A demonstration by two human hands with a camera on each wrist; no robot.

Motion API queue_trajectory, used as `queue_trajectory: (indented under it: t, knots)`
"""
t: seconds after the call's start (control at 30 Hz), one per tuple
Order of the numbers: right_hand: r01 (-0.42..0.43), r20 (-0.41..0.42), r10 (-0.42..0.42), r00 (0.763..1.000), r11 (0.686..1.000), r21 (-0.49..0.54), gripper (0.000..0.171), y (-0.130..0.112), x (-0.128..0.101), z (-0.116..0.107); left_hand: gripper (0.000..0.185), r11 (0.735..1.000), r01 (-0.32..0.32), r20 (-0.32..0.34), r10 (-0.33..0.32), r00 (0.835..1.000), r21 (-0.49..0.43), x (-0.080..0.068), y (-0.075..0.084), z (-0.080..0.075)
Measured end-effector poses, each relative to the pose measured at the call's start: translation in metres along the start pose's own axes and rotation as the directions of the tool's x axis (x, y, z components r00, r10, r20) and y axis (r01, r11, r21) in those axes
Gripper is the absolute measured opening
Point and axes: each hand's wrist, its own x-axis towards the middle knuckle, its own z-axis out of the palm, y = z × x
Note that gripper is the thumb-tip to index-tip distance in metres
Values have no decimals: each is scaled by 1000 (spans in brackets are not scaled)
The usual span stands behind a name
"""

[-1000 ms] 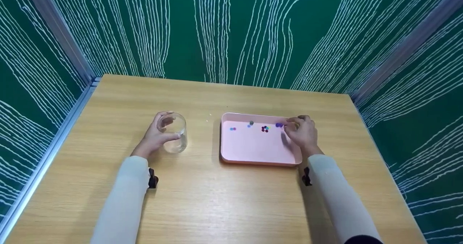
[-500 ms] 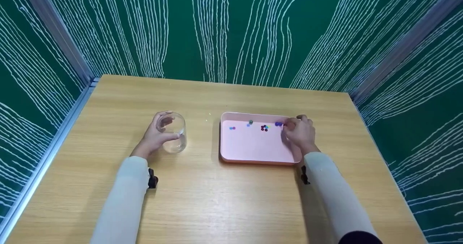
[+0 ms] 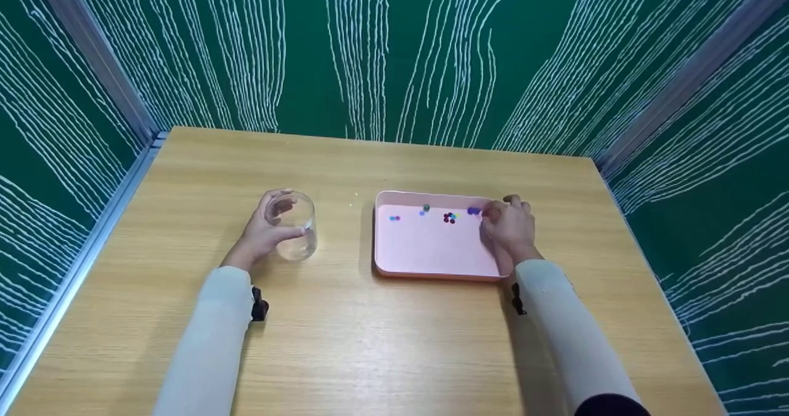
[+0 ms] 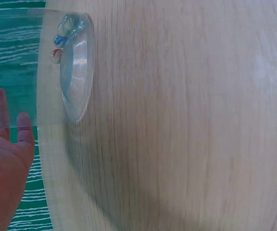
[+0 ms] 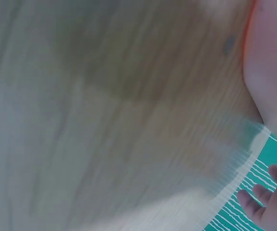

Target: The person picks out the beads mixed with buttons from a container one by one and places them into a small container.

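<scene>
Left grip point(image 3: 262, 231) round glass point(image 3: 294, 226), right grip point(image 3: 508, 226) pinching bead point(image 3: 485, 213)

Glass point(image 3: 293, 225) stands on table point(image 3: 345, 342), inside left hand point(image 3: 262, 231)'s curl; few beads point(image 4: 63, 33) in its bottom. Tray point(image 3: 431, 249) right of it, under right hand point(image 3: 508, 225). Beads point(image 3: 451, 217) just left of that hand's fingertips, along tray's far edge.

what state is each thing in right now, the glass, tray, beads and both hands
glass: upright on the table, a few beads at its bottom
tray: flat on the table, mostly bare
beads: scattered along the tray's far side
left hand: holds the glass
right hand: fingers curled at the tray's far right corner
</scene>
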Motion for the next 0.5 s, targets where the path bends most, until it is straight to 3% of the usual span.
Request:
queue_trajectory:
  t: [0.17,0.5]
  knots:
    - [32,-28,-33,999,999,-33,29,0,0,1,87,998,3,25,-1,1000,-62,2,-1,-1]
    - [29,-13,-29,999,999,-35,25,-3,-2,-1,84,1000,-1,3,1,1000,-4,1,-1,0]
